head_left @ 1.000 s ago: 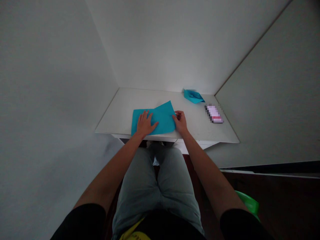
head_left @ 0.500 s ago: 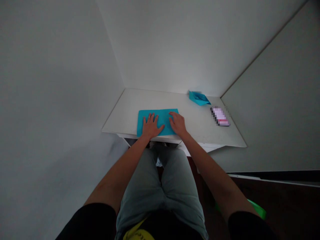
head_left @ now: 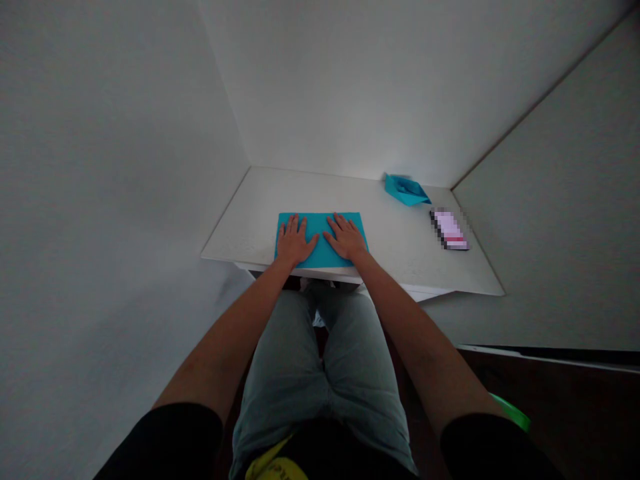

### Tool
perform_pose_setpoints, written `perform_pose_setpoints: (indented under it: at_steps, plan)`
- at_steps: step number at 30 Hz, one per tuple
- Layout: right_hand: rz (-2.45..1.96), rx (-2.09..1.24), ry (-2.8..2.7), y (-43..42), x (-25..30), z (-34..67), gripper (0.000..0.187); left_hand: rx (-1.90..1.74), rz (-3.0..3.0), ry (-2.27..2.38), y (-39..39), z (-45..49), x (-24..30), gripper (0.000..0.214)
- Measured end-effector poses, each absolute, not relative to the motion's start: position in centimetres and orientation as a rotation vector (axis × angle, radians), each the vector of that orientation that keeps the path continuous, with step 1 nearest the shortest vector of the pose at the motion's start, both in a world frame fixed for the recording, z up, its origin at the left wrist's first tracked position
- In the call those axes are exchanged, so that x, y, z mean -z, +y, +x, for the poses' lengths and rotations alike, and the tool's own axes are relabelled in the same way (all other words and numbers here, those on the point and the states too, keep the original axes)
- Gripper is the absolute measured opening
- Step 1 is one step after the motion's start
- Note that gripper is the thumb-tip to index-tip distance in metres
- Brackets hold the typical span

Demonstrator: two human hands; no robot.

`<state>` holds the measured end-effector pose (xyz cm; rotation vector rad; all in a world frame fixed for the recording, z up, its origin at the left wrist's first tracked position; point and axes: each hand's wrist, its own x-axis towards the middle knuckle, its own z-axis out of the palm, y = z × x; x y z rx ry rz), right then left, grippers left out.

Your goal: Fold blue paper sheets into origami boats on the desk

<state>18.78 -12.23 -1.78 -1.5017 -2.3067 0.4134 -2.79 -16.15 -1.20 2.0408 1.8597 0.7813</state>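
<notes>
A folded sheet of blue paper (head_left: 320,223) lies flat near the front edge of a small white table (head_left: 400,253). My left hand (head_left: 293,241) rests on the sheet's left half, fingers stretched out flat. My right hand (head_left: 346,238) presses on its right half, fingers also spread and flat. The two hands lie side by side, nearly touching, and neither grips anything.
A small folded blue paper shape (head_left: 405,189) sits at the table's far right corner. A blurred phone-like object (head_left: 450,229) lies by the right edge. White walls enclose the table on the left, back and right. A green seat edge (head_left: 510,412) shows low right.
The raised right flap of the paper has been folded down flat. My right hand moved from the sheet's right edge onto the paper, beside the left hand.
</notes>
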Motion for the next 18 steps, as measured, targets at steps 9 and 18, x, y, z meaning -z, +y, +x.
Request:
perform_pose_setpoints:
  at_steps: [9, 18]
  plan:
    - [-1.462, -0.448, -2.269, -9.5, 2.5, 21.9, 0.093, -0.821, 2.056, 1.821, -13.7, -5.9, 2.1, 0.098]
    - [-1.479, -0.433, -2.295, -8.3, 2.6, 23.1, 0.096, -0.840, 2.075, 1.840, -12.5, -7.6, 2.5, 0.095]
